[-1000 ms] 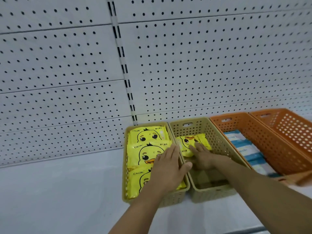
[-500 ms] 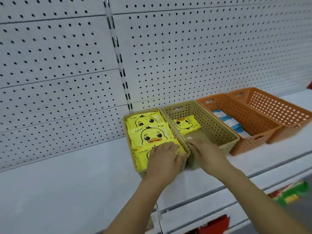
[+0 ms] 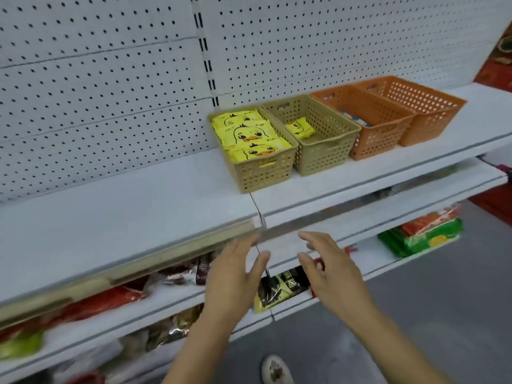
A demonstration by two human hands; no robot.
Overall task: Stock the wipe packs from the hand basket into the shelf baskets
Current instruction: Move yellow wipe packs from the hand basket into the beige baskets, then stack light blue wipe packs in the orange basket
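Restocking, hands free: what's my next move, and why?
Probably fetch another pack for the second tan basket: it holds only one yellow pack, while the left tan basket looks full, and the left hand and right hand hold nothing. The hand basket is out of view.

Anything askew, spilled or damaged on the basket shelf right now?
Nothing stands out. The yellow packs lie overlapped in the left tan basket; the second tan basket holds a single pack at its back; both orange baskets stand upright beside them. No pack lies loose on the shelf.
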